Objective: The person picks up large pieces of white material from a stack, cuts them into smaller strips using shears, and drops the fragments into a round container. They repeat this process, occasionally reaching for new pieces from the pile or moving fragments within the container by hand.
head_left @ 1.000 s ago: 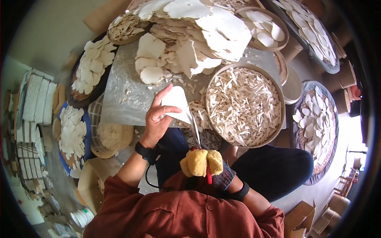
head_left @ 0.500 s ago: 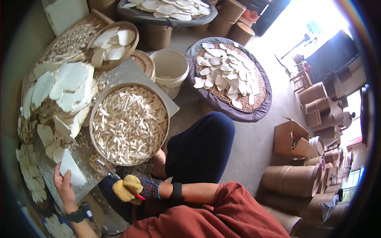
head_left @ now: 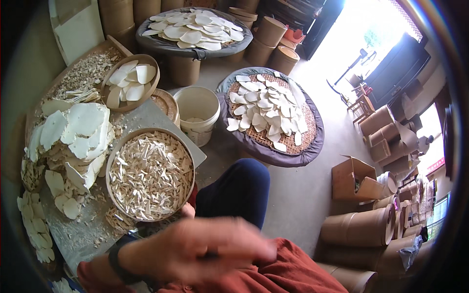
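Observation:
My left hand [head_left: 210, 244], with a black band [head_left: 119, 266] at its wrist, sweeps across in front of my red shirt [head_left: 288, 263]. Motion smears its fingers, so whether it holds anything does not show. My right hand cannot be seen. Just beyond the left hand, a round shallow tray [head_left: 108, 168] full of thin pale strips [head_left: 150, 178] rests on a grey board [head_left: 196, 155]. A heap of broken white slabs [head_left: 88, 124] stands left of that tray. The white flat piece and the scissors-like tool are out of sight.
Behind the tray are a smaller round tray [head_left: 155, 80] of white pieces and a white bucket [head_left: 198, 129]. My knee [head_left: 239, 188] rises beside the board. Farther right stands a cloth-edged woven tray [head_left: 315, 127] with pale slices. Brown drums [head_left: 356, 225] and a carton [head_left: 349, 180] line the right side.
My left hand has left the board's near left and crossed right over my lap; its white piece no longer shows. My gloved right hand and the red-handled tool have gone from sight. The view has shifted.

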